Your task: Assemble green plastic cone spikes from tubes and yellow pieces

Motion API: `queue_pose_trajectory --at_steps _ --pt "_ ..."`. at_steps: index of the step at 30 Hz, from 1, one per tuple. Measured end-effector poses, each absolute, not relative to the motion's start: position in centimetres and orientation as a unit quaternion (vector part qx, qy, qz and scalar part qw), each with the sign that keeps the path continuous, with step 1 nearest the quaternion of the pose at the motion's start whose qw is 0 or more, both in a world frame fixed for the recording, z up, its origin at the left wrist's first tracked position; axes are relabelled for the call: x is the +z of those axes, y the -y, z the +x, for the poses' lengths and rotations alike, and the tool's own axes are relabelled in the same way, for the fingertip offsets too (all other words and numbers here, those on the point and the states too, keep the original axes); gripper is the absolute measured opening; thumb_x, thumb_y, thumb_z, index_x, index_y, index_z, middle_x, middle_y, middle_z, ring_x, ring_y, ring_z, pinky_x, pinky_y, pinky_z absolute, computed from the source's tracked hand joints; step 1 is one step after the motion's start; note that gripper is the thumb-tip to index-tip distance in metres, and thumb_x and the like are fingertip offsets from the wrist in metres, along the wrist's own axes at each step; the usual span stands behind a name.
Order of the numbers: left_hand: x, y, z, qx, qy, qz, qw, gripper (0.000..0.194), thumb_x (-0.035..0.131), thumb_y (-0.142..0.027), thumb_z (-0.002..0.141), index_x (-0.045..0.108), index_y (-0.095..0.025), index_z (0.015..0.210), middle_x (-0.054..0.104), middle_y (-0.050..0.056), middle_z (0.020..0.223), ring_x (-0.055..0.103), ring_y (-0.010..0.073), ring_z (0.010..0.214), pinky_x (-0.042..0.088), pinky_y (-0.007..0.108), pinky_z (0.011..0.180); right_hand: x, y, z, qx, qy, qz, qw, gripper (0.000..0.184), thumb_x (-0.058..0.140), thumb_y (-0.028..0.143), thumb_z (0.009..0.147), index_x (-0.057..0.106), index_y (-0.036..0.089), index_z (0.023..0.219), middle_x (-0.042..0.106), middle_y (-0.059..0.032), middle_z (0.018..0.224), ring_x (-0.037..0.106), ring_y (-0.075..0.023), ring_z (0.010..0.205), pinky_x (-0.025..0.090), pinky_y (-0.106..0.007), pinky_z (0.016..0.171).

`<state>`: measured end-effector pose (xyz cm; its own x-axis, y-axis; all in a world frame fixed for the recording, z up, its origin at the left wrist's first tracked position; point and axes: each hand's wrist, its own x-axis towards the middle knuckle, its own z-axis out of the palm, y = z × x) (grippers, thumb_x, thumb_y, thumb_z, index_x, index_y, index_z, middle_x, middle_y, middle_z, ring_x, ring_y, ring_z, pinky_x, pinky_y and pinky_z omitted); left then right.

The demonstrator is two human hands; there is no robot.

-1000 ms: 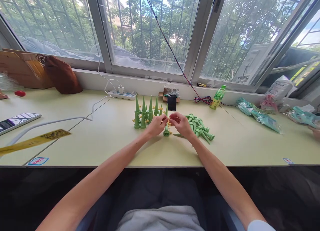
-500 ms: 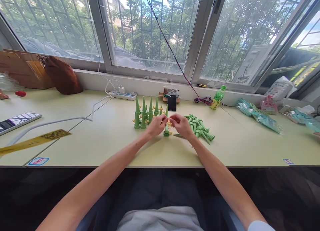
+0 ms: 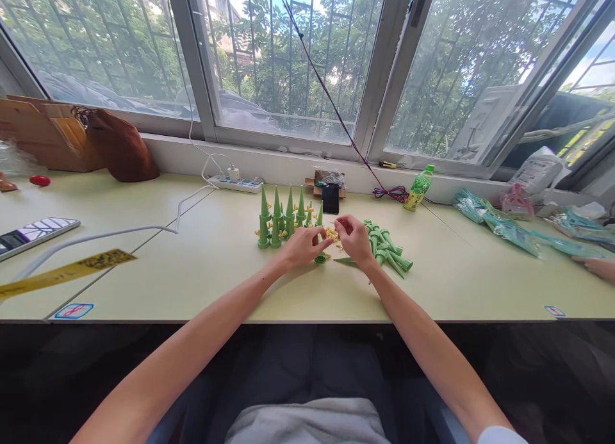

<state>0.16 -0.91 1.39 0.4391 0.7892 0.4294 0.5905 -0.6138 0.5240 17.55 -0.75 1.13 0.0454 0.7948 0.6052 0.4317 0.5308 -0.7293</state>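
Several green plastic watering spikes [image 3: 275, 231] stand upright, tips up and some stacked, with small yellow valves on their sides. My left hand [image 3: 306, 245] is in front of one upright spike [image 3: 319, 214], hiding its middle. Its thumb and finger curl together above loose yellow valves [image 3: 331, 232]; what they hold, if anything, is hidden. My right hand [image 3: 354, 239] is a little apart to the right, its fingertips pinched on what looks like a small yellow valve. Beside it lies a heap of green spikes [image 3: 384, 245], with one spike [image 3: 344, 260] lying near my wrist.
Behind the spikes is a dark phone [image 3: 330, 198]. A drink bottle [image 3: 419, 188], bagged teal packages [image 3: 512, 229] and another person's hand [image 3: 598, 266] are on the right. To the left are a white cable [image 3: 144, 229], a power strip [image 3: 237, 182] and another phone [image 3: 36, 234].
My hands have moved apart: the right went slightly up and right, the left down and toward the loose valves. Another person's hand has come further into view at the right edge.
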Motion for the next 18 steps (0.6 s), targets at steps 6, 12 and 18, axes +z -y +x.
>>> queue_pose_trajectory --at_steps 6,12,18 --pt "1.02 0.90 0.09 0.269 -0.410 0.861 0.138 0.037 0.059 -0.056 0.084 0.069 -0.020 0.088 0.062 0.000 0.063 0.055 0.0151 0.056 0.034 0.026 0.055 1.11 0.83 17.50 0.166 0.677 -0.461 0.549 0.026 0.054 0.043 0.088 0.064 0.019 0.086 0.068 -0.0054 0.074 0.062 -0.0183 0.067 0.050 -0.030 0.066" --pt "0.83 0.58 -0.08 0.270 -0.401 0.862 0.152 0.039 0.060 -0.057 0.083 0.070 -0.020 0.085 0.060 0.001 0.062 0.053 0.0152 0.055 0.033 0.027 0.053 1.12 0.82 17.45 0.156 0.683 -0.462 0.543 0.025 0.054 0.043 0.088 0.063 0.019 0.085 0.068 -0.0046 0.073 0.060 -0.0170 0.063 0.049 -0.029 0.064" --pt "0.86 0.50 -0.13 0.235 -0.395 0.873 0.163 0.042 0.056 -0.059 0.085 0.071 -0.020 0.081 0.059 0.001 0.059 0.051 0.0155 0.053 0.033 0.027 0.054 1.03 0.68 17.48 0.151 0.687 -0.462 0.540 0.026 0.053 0.043 0.088 0.064 0.019 0.085 0.068 -0.0044 0.073 0.061 -0.0169 0.064 0.049 -0.029 0.065"
